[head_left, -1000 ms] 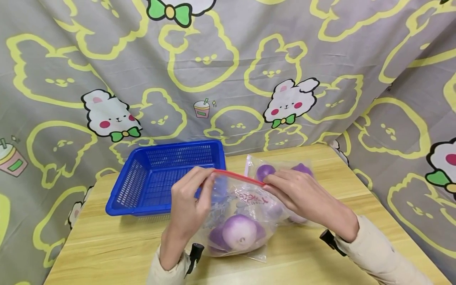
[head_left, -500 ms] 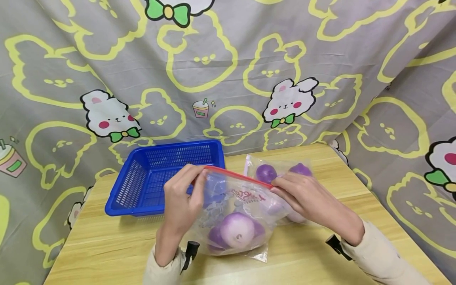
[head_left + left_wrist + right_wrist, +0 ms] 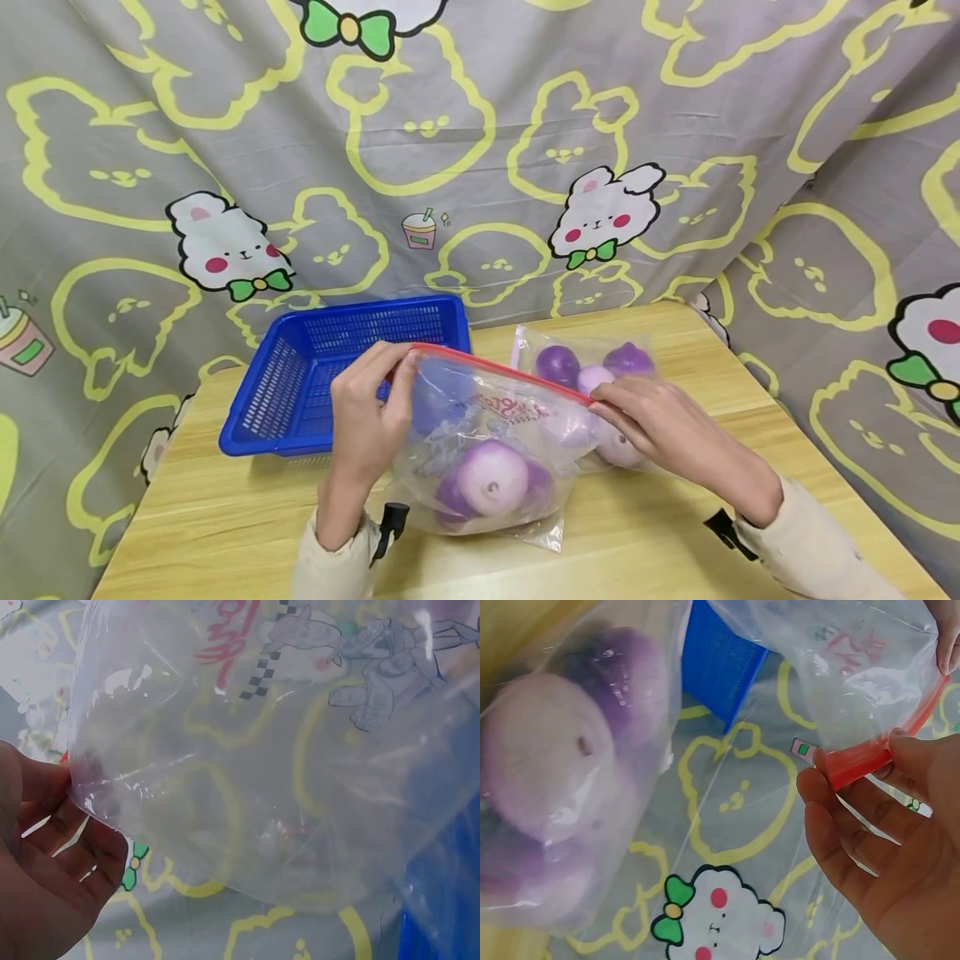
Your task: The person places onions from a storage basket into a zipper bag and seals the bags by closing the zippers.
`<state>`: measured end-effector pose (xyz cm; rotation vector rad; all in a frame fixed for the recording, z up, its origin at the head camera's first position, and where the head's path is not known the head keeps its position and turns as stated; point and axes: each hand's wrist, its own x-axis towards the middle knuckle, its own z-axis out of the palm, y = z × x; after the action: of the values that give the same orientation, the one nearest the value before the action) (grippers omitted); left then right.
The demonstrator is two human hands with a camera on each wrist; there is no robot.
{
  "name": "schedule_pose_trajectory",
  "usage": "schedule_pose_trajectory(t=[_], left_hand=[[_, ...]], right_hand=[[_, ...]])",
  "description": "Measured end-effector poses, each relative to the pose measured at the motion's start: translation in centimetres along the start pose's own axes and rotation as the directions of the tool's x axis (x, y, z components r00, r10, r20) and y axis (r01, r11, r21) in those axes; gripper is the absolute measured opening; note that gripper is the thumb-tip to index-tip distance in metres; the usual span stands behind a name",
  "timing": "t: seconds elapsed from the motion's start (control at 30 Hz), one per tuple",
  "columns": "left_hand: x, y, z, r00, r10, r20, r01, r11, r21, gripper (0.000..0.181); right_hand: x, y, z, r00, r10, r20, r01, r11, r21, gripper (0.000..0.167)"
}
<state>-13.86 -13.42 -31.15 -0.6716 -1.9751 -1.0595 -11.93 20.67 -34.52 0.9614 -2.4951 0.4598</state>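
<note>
A clear zip bag [image 3: 517,408] with a red zip strip [image 3: 487,367] hangs between both hands over the table, with purple-and-white onions [image 3: 492,479] in its lower part. My left hand [image 3: 369,417] pinches the strip's left end, near the basket. Farther right along the same strip, my right hand [image 3: 675,425] pinches it between thumb and fingers. In the right wrist view, the right hand [image 3: 900,832] holds the red edge, the pressed strip looking flat there. The left wrist view has the left hand [image 3: 60,862] at the bag's corner, beside printed cartoon figures.
A blue plastic basket [image 3: 262,400] stands at the back left of the wooden table [image 3: 195,517]. Behind the right hand lies a second clear bag [image 3: 517,350] of several purple onions [image 3: 557,365]. A patterned grey curtain [image 3: 465,108] encloses the back and sides.
Both hands have moved apart along the strip, the left leftward and the right rightward and slightly down. The red strip between them is longer, and the bag shifts slightly left.
</note>
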Motion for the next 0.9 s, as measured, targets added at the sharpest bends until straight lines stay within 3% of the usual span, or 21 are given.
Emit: schedule_pose_trajectory(t=[0.4,0.53,0.63,0.73,0.83,0.9], left_hand=[[-0.4,-1.5,-0.3,0.999,-0.044,0.0,0.044,0.999,0.028,0.012],[-0.5,-2.0,0.2,0.994,-0.104,0.035,0.102,0.993,0.055,0.016],[-0.7,-2.6,0.4,0.974,-0.208,0.093,0.199,0.975,0.099,0.023],[-1.0,-3.0,0.3,0.938,-0.302,0.171,0.278,0.949,0.152,0.041],[-1.5,-3.1,0.1,0.91,-0.333,0.248,0.286,0.936,0.207,0.052],[-2.0,-3.2,0.0,0.899,-0.33,0.289,0.266,0.934,0.238,0.054]], right_hand=[[-1.9,0.9,0.5,0.998,0.054,-0.022,-0.055,0.998,-0.037,0.008],[-1.5,0.8,0.9,0.995,0.09,-0.041,-0.093,0.993,-0.068,0.011],[-1.1,1.0,1.5,0.989,0.132,-0.069,-0.137,0.987,-0.08,0.011],[-1.1,1.3,2.2,0.983,0.165,-0.085,-0.172,0.982,-0.077,0.009],[-1.5,1.6,2.7,0.977,0.198,-0.081,-0.203,0.978,-0.056,0.016],[-1.9,1.9,3.0,0.971,0.228,-0.077,-0.231,0.972,-0.031,0.023]])
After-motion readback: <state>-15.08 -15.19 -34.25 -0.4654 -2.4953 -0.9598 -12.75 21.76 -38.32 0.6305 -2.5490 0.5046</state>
